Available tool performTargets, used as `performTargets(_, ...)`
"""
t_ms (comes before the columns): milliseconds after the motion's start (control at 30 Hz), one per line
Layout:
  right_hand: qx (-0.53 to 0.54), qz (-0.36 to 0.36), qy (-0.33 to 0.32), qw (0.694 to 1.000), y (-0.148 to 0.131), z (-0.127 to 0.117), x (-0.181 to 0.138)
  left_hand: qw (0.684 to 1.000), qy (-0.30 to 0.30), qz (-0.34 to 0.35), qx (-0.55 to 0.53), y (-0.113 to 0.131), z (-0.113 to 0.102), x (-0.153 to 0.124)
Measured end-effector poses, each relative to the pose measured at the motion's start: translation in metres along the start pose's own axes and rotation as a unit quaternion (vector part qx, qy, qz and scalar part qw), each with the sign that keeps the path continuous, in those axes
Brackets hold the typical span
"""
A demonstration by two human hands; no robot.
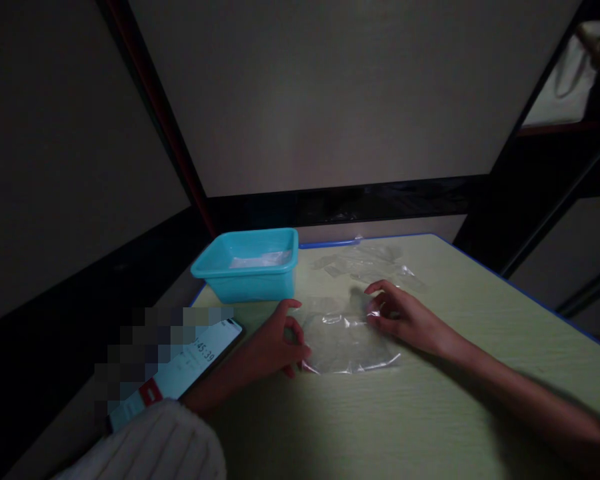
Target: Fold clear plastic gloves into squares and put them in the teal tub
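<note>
A clear plastic bag (347, 343) lies flat on the pale green table (430, 413) in front of me. My left hand (275, 347) pinches the bag's left edge with curled fingers. My right hand (405, 317) grips the bag's upper right corner, its fingers bent over the plastic. The scene is dim, and both forearms rest on or just above the tabletop.
A turquoise plastic tub (247, 263) with something white inside stands at the table's back left. More clear plastic bags (367, 263) lie behind my hands. A phone (185, 373) showing a timer sits at the left edge. Dark frame bars rise behind the table.
</note>
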State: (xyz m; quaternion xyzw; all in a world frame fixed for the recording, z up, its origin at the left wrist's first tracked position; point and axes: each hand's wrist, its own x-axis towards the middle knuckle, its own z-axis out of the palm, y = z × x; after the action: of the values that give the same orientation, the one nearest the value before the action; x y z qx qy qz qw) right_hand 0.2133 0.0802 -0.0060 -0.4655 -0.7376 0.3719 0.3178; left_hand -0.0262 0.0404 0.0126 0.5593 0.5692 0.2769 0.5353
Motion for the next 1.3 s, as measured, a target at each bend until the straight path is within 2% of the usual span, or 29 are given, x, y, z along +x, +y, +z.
performTargets(200, -0.111, -0.04, -0.004, 0.993, 0.001, 0.0, 0.002, 1.0, -0.01, 0.009, 0.004, -0.001, -0.002, 0.0)
performTargets(433, -0.132, -0.087, -0.017, 0.987, 0.006, 0.0, 0.003, 0.999, -0.023, 0.042, 0.016, -0.008, 0.001, 0.003)
performTargets(533, -0.179, -0.108, -0.005, 0.978, 0.004, -0.001, 0.0, 0.997, -0.028, 0.045, 0.047, -0.009, 0.001, 0.003)
performTargets(600, -0.22, -0.126, 0.01, 0.967, -0.003, -0.001, -0.004, 0.993, 0.0, 0.068, 0.096, -0.008, 0.002, 0.001)
performTargets(667, -0.244, -0.154, -0.003, 0.957, -0.01, 0.001, -0.008, 0.979, 0.061, 0.108, 0.163, -0.006, 0.004, -0.001)
performTargets(733, -0.249, -0.185, -0.059, 0.949, -0.017, 0.005, -0.012, 0.949, 0.124, 0.17, 0.233, -0.006, 0.006, -0.005)
performTargets(767, -0.248, -0.193, -0.092, 0.945, -0.018, 0.008, -0.014, 0.932, 0.136, 0.209, 0.265, -0.007, 0.008, -0.006)
performTargets(867, -0.24, -0.193, -0.174, 0.935, -0.018, 0.015, -0.018, 0.885, 0.1, 0.306, 0.336, -0.012, 0.012, -0.009)
performTargets(967, -0.213, -0.186, -0.206, 0.937, -0.014, 0.016, -0.018, 0.86, 0.067, 0.334, 0.381, -0.021, 0.014, -0.008)
performTargets(1067, -0.191, -0.179, -0.181, 0.948, -0.012, 0.007, -0.015, 0.848, 0.054, 0.329, 0.413, -0.027, 0.013, -0.006)
performTargets(1167, -0.184, -0.155, -0.103, 0.965, -0.009, -0.006, -0.007, 0.845, 0.031, 0.324, 0.423, -0.028, 0.01, -0.005)
performTargets(1300, -0.171, -0.108, -0.011, 0.979, -0.003, -0.017, 0.003, 0.842, -0.034, 0.333, 0.424, -0.023, 0.008, -0.005)
